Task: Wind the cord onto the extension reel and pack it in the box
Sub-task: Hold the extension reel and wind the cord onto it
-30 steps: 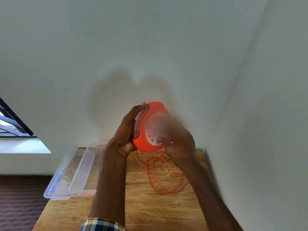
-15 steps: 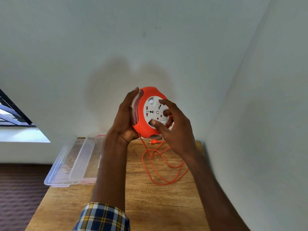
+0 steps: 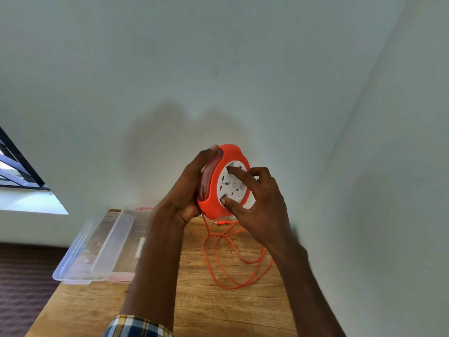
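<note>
An orange extension reel (image 3: 213, 190) with a white socket face is held up in the air above the wooden table (image 3: 199, 310). My left hand (image 3: 187, 190) grips its rim from the left side. My right hand (image 3: 257, 205) has its thumb and a finger pressed on the white centre disc. The loose orange cord (image 3: 233, 259) hangs from the reel's bottom and lies in loops on the table, with its plug (image 3: 222, 223) just under the reel. A clear plastic box (image 3: 97, 246) lies at the table's left edge.
A white wall rises directly behind the table and another closes in on the right. A window (image 3: 17, 171) is at the far left. Dark floor (image 3: 21, 288) shows beyond the table's left edge.
My right hand has turned on the white disc, its fingers now further round. The reel stays raised in my left hand, and the cord loops on the table look slightly shorter.
</note>
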